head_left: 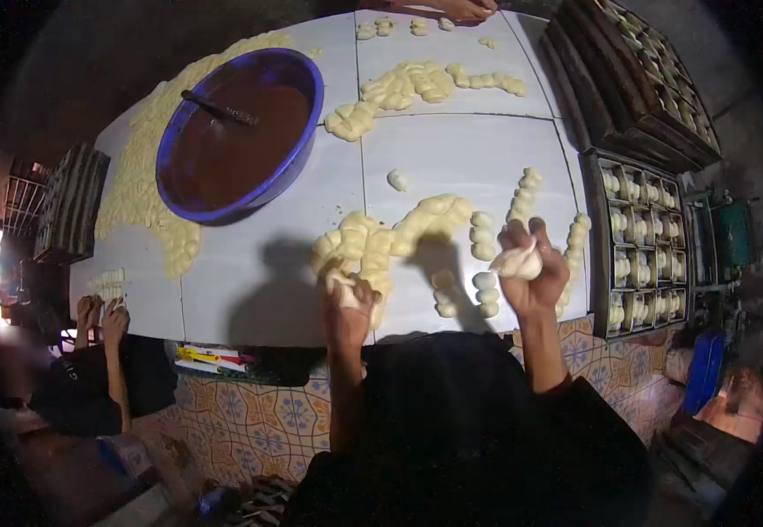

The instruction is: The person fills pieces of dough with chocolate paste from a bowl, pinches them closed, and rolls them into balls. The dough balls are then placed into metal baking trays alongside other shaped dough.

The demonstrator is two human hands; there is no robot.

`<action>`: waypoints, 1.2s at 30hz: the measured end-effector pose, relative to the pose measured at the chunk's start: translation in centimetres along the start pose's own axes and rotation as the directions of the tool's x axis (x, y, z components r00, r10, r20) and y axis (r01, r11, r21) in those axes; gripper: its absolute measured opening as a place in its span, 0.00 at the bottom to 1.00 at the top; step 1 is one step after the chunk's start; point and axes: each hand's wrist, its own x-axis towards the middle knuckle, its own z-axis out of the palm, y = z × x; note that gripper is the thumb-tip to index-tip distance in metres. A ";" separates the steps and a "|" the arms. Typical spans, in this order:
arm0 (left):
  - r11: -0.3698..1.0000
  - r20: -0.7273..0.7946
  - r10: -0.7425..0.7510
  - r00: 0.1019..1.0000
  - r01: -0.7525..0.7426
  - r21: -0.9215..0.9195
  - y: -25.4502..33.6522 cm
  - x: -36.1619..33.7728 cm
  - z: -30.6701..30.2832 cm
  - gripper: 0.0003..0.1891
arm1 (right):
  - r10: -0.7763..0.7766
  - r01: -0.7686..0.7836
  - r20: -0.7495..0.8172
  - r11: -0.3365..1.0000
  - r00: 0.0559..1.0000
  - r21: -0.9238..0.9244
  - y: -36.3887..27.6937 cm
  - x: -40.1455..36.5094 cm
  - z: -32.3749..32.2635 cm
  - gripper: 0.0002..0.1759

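Observation:
My left hand [349, 309] rests at the near edge of the white tiled table [460, 154], its fingers closed around a small dough piece from the pile of pale dough lumps [380, 241] just beyond it. My right hand [532, 270] is raised a little and pinches a pale dough ball [517, 262] in its fingers. Rows of shaped dough pieces [484, 259] lie between my two hands and beside my right hand.
A big blue basin of dark brown filling [237, 132] with a utensil in it stands at far left. Dough heaps [412, 88] lie farther back. Metal trays holding dough pieces [640, 241] stand at the right. Another person's hands [105, 314] work at the left corner; a hand [460, 9] shows at the far edge.

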 end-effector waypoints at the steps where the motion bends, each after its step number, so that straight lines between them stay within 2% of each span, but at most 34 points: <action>1: 0.994 -0.024 0.032 0.999 -0.029 0.108 0.7 -0.2 -0.3 0.26 | 0.029 -0.030 0.009 0.994 1.000 0.110 -0.4 0.6 -1.5 0.05; 2: 0.975 -0.038 0.066 0.997 -0.056 0.215 1.4 -0.2 -0.5 0.31 | 0.093 -0.101 0.064 0.985 0.994 0.142 -0.3 1.2 -3.5 0.08; 3: 0.946 -0.054 0.096 0.994 -0.074 0.317 1.7 -0.3 -0.7 0.36 | 0.201 -0.218 -0.189 0.973 0.961 -0.074 0.2 1.0 -5.1 0.11; 4: 0.952 -0.057 0.050 0.997 -0.030 0.305 1.6 -0.4 -0.4 0.38 | 0.355 -0.453 -0.289 0.771 0.889 -0.447 1.5 1.1 -6.8 0.12; 5: 0.956 -0.057 0.008 0.998 0.009 0.293 1.6 -0.1 0.2 0.40 | 0.437 -0.601 -0.435 0.385 0.787 -0.700 3.0 1.6 -7.7 0.14; 6: 0.958 -0.054 -0.029 0.998 0.044 0.283 1.7 0.3 0.8 0.41 | 0.342 -0.380 -0.372 -0.048 0.863 -0.924 4.2 0.9 -7.4 0.16; 9: 0.977 0.042 -0.112 0.993 0.102 0.186 0.9 0.4 2.2 0.44 | 0.240 -0.002 -0.095 -0.361 0.966 -0.932 5.4 0.0 -3.4 0.22; 10: 0.975 -0.010 -0.154 0.988 0.154 0.160 0.6 0.5 3.5 0.44 | 0.242 -0.072 -0.128 -0.228 0.962 -0.971 5.2 0.5 -2.3 0.23; 11: 0.970 -0.050 -0.236 0.971 0.238 0.056 0.1 0.6 3.9 0.42 | 0.245 -0.157 -0.173 -0.084 0.954 -0.984 5.4 0.4 -1.4 0.24; 12: 0.940 0.182 -0.295 0.938 0.319 -0.121 -0.7 1.0 2.7 0.39 | 0.263 0.083 0.035 -0.176 0.964 -0.981 5.6 0.4 -0.7 0.24; 13: 0.863 0.418 -0.296 0.859 0.428 -0.269 -1.1 1.6 3.8 0.36 | 0.357 0.090 0.063 -0.061 0.932 -0.994 5.9 0.5 0.3 0.22; 14: 0.955 0.138 -0.286 0.948 0.294 -0.043 -2.1 0.6 5.3 0.28 | 0.377 0.167 0.136 -0.051 0.916 -0.985 6.4 0.5 -0.5 0.22; 15: 0.934 0.018 -0.349 0.937 0.346 0.093 -2.5 0.4 6.8 0.26 | 0.395 0.243 0.206 -0.045 0.895 -0.969 6.8 0.3 -1.5 0.21; 16: 0.939 0.069 -0.335 0.940 0.327 0.104 -3.2 0.7 6.0 0.27 | 0.336 0.157 0.141 -0.021 0.931 -0.987 6.7 0.5 -1.8 0.21; 17: 0.948 0.123 -0.311 0.942 0.299 0.111 -3.9 1.1 5.4 0.28 | 0.220 0.164 0.165 0.023 0.961 -0.986 6.6 0.8 -2.5 0.20; 18: 0.936 0.018 -0.163 0.986 0.149 0.318 -4.3 1.1 6.3 0.29 | 0.093 0.059 0.065 0.070 0.994 -0.996 6.4 1.2 -2.0 0.19; 19: 0.852 -0.059 0.008 0.998 0.024 0.523 -4.3 0.7 7.0 0.32 | -0.033 -0.046 -0.051 0.137 0.998 -0.989 6.4 1.4 -1.4 0.19; 20: 0.723 0.121 0.105 0.987 -0.159 0.672 -4.0 0.6 7.1 0.28 | -0.103 -0.052 -0.087 0.298 0.991 -0.953 6.6 1.8 -1.0 0.18; 23: 0.472 0.210 0.131 0.969 -0.247 0.846 -4.2 0.7 5.8 0.21 | -0.088 -0.170 -0.210 0.336 0.974 -0.926 7.4 1.5 -0.1 0.18; 24: 0.529 0.062 0.309 0.949 -0.226 0.818 -5.1 0.4 6.7 0.12 | -0.076 -0.124 -0.141 0.191 0.987 -0.974 7.6 1.5 -0.2 0.14; 27: 0.462 -0.018 0.331 0.943 -0.145 0.875 -5.2 0.5 5.3 0.09 | -0.001 0.008 0.008 0.113 1.000 -0.994 7.6 3.0 -4.5 0.17; 28: 0.378 0.071 0.277 0.958 -0.177 0.909 -5.1 0.8 4.7 0.10 | 0.043 0.008 0.015 0.173 0.999 -0.985 7.4 3.4 -2.7 0.19; 29: 0.707 -0.026 0.162 0.986 -0.098 0.700 -5.1 0.9 4.4 0.12 | 0.087 0.002 0.023 0.232 0.996 -0.973 7.3 3.8 -0.8 0.21; 30: 0.922 -0.074 0.015 0.997 0.015 0.387 -4.6 1.2 5.5 0.14 | 0.156 0.081 0.123 0.254 0.980 -0.964 7.9 3.6 -1.6 0.21; 31: 0.990 -0.061 -0.142 0.988 0.143 0.017 -4.3 1.4 6.1 0.15 | 0.217 0.157 0.221 0.279 0.951 -0.947 8.3 3.6 -2.0 0.22; 32: 0.964 -0.173 -0.266 0.948 0.256 -0.078 -4.1 1.6 5.7 0.21 | 0.234 0.205 0.242 0.170 0.942 -0.964 8.3 3.8 -2.4 0.22; 33: 0.946 -0.079 -0.292 0.953 0.276 -0.173 -4.1 2.1 5.9 0.26 | 0.284 0.219 0.235 0.085 0.930 -0.972 8.1 4.4 -2.9 0.28; 34: 0.918 0.017 -0.307 0.952 0.301 -0.260 -4.0 2.6 6.0 0.32 | 0.318 -0.013 0.091 0.309 0.944 -0.951 7.9 4.5 -3.1 0.33; 35: 0.881 0.110 -0.312 0.944 0.331 -0.337 -3.6 3.0 6.2 0.37 | 0.384 -0.247 -0.042 0.503 0.922 -0.828 7.7 4.6 -3.0 0.39; 36: 0.952 0.225 -0.293 0.929 0.305 -0.018 -2.0 4.0 9.9 0.58 | 0.457 -0.253 0.024 0.535 0.889 -0.806 6.8 5.3 -5.2 0.52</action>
